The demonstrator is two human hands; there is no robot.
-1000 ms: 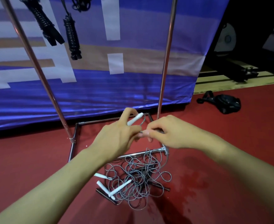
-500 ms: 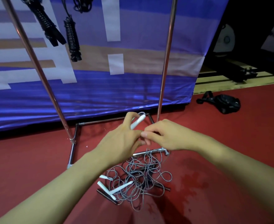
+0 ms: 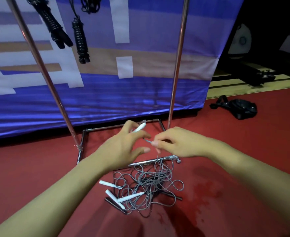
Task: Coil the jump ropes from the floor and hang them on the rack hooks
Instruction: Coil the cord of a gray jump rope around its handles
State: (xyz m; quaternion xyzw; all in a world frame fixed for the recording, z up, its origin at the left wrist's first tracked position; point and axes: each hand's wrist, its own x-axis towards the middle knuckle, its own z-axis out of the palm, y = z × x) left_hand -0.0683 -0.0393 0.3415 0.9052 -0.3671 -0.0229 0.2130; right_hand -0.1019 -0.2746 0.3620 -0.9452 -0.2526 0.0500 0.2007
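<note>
A tangle of grey jump ropes (image 3: 147, 187) with white handles (image 3: 110, 184) lies on the red floor in front of the metal rack (image 3: 175, 69). My left hand (image 3: 123, 147) holds one white handle (image 3: 140, 127) between its upper fingers, with the other fingers spread. My right hand (image 3: 176, 142) pinches the grey cord (image 3: 147, 141) that runs from that handle; the cord drops from this hand down into the pile. Black coiled ropes (image 3: 80, 40) hang from the rack at the upper left.
The rack's base bars (image 3: 151, 161) lie on the floor around and behind the pile. A blue banner (image 3: 106, 93) stands behind the rack. A black bag (image 3: 241, 108) lies on the floor at the right. A black handle (image 3: 115, 205) sticks out of the pile.
My hands have drawn slightly apart. The left hand's fingers have spread open around the handle, and a short stretch of cord now shows between the two hands.
</note>
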